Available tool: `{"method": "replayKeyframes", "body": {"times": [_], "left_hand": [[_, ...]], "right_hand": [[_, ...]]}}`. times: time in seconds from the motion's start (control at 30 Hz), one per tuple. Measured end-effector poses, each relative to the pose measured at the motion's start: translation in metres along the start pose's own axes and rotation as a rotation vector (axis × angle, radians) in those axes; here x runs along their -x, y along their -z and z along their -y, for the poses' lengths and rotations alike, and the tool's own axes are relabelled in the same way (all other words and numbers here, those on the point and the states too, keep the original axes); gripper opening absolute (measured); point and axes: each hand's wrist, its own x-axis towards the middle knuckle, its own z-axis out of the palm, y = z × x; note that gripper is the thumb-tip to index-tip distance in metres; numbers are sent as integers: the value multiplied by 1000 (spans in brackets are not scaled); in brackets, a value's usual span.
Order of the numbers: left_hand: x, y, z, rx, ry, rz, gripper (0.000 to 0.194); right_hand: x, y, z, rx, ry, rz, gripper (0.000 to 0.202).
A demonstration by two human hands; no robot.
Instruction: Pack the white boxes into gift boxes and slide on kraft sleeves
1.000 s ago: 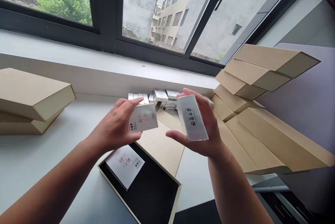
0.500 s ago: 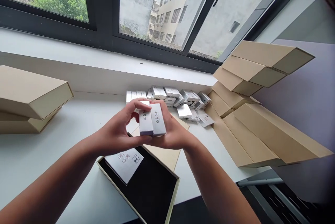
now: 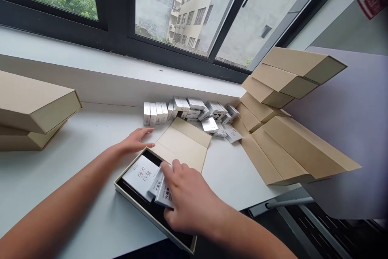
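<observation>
My right hand (image 3: 189, 198) is closed around two small silver-white boxes (image 3: 160, 188) with dark lettering, low inside an open gift box (image 3: 138, 205) with a black interior. Beside them, at the left end of that box, a flat white printed box (image 3: 142, 174) lies face up. The gift box's beige lid (image 3: 184, 142) is folded back onto the table. My left hand (image 3: 135, 140) hovers by the box's far left corner, fingers apart and holding nothing. My right fingers hide part of the small boxes.
Several small silver boxes (image 3: 195, 105) stand and lie in a cluster along the sill wall. Large beige boxes are stacked on the right (image 3: 287, 150) and on the left (image 3: 36, 105). Windows rise behind the white table (image 3: 100, 129).
My right hand has carried the two small boxes down into the open gift box. My left hand has let go of them and moved left, over the table.
</observation>
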Motion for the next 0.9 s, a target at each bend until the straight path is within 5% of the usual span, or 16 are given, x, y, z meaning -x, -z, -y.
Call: {"method": "replayKeyframes", "body": {"times": [0.27, 0.47, 0.57, 0.73, 0.83, 0.9], "left_hand": [[-1, -10, 5, -398, -106, 12, 85], [-9, -18, 6, -518, -120, 75, 88], [-11, -21, 4, -542, -135, 99, 91], [-11, -21, 6, -555, -134, 126, 96], [-12, -20, 10, -537, -152, 110, 96], [-12, -20, 13, -519, -164, 98, 94]], "right_hand": [[29, 0, -30, -238, -38, 87, 65], [8, -21, -19, 9, -82, 207, 50], [2, -32, -16, -142, -20, 89, 43], [3, -61, -20, -519, -139, -113, 51], [12, -66, -20, -449, -42, -80, 63], [22, -51, -31, -468, 74, 0, 69]]}}
